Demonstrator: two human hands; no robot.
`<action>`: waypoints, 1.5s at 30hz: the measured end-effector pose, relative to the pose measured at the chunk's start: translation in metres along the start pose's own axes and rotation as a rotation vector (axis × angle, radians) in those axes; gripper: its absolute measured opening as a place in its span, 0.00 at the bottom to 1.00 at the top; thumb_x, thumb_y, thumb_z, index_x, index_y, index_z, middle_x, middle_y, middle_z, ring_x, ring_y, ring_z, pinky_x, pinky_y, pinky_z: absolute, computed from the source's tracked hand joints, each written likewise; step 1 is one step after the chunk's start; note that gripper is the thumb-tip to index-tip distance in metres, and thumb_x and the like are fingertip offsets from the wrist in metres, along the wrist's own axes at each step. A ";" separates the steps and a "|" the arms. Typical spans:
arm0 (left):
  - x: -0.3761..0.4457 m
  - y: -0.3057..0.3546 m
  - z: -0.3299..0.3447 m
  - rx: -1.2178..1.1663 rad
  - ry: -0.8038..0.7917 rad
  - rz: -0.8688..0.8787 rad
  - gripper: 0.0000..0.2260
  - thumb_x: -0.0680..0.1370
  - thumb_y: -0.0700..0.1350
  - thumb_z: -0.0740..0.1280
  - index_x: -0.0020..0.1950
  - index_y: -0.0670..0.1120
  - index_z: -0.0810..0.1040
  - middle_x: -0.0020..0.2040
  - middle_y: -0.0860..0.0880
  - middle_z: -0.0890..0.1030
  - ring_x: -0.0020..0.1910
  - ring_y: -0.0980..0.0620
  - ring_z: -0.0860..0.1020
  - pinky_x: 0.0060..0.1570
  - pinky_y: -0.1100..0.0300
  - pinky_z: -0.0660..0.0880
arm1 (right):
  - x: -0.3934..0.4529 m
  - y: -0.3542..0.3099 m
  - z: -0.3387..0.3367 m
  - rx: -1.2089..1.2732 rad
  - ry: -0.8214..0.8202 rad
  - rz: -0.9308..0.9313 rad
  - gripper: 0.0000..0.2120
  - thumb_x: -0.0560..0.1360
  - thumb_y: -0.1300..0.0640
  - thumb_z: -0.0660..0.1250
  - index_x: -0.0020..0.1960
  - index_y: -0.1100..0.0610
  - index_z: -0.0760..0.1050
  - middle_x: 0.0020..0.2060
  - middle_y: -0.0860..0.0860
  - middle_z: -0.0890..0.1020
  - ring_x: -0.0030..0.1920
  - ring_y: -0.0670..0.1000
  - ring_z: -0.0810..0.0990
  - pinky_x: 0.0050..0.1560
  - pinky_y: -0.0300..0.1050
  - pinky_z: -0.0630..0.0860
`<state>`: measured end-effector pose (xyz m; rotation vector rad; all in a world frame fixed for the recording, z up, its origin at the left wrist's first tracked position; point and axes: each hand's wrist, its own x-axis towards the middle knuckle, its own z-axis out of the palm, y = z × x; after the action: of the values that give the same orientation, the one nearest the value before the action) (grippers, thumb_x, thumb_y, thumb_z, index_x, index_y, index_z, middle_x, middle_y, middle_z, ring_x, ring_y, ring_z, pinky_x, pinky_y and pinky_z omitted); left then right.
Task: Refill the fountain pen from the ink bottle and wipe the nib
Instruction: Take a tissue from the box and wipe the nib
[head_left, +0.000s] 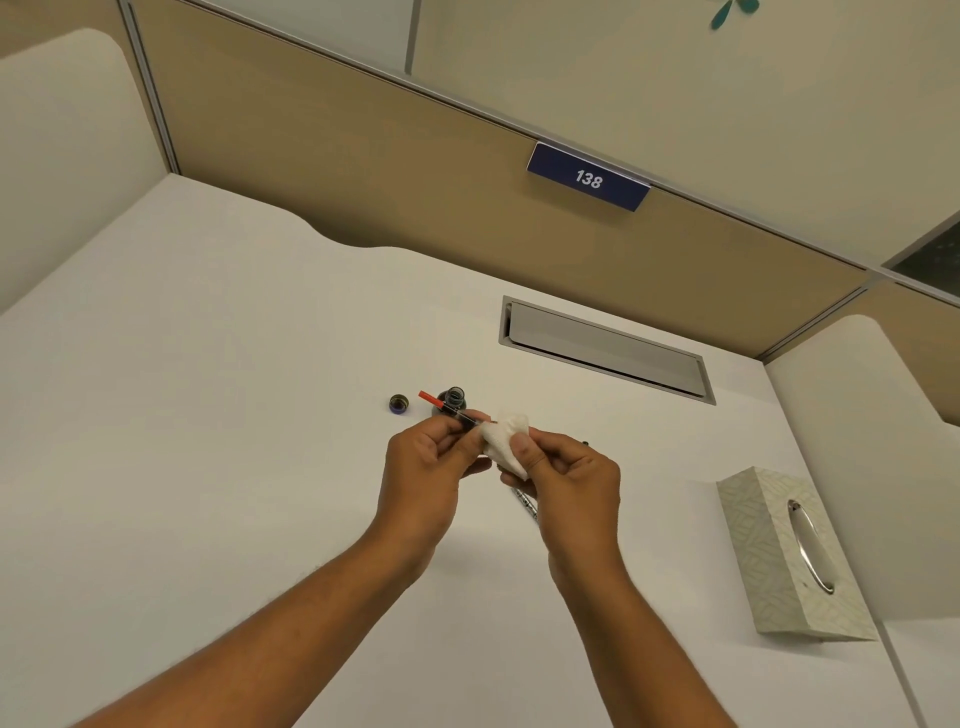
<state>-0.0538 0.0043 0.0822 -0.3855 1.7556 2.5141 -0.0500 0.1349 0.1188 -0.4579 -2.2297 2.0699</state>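
1. pen section (457, 411), light, thin and slippery, sits pinched in the left hand (423, 467) just before the open ink bottle (451, 401).
2. right hand (566, 480) fingers press soft tissue (506, 441) round the hidden nib; best held mid-barrel.

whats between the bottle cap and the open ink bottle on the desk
In the head view, the cap and ink bottle stand apart on the desk; only the pen's orange end pokes into that gap.
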 end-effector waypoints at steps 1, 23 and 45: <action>0.000 0.000 0.000 0.011 -0.001 0.008 0.08 0.82 0.39 0.69 0.58 0.43 0.86 0.54 0.49 0.90 0.55 0.49 0.87 0.56 0.53 0.84 | 0.001 -0.001 -0.001 0.052 -0.018 0.042 0.07 0.77 0.63 0.73 0.54 0.62 0.86 0.43 0.50 0.90 0.43 0.53 0.89 0.41 0.39 0.84; 0.005 0.015 -0.009 -0.192 0.171 -0.080 0.11 0.79 0.49 0.73 0.54 0.42 0.88 0.55 0.41 0.88 0.56 0.46 0.86 0.53 0.51 0.85 | 0.001 0.009 0.007 0.003 0.208 -0.033 0.06 0.76 0.60 0.75 0.53 0.57 0.85 0.43 0.51 0.89 0.43 0.52 0.89 0.39 0.49 0.86; -0.004 0.011 0.002 -0.022 0.129 0.004 0.06 0.80 0.44 0.73 0.53 0.45 0.89 0.49 0.49 0.90 0.51 0.49 0.89 0.64 0.45 0.81 | -0.004 -0.003 0.000 0.146 -0.213 0.194 0.11 0.77 0.59 0.73 0.59 0.60 0.83 0.51 0.56 0.89 0.54 0.56 0.87 0.54 0.48 0.85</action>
<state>-0.0528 0.0031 0.0939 -0.5573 1.7747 2.5669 -0.0467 0.1332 0.1221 -0.4797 -2.1984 2.4679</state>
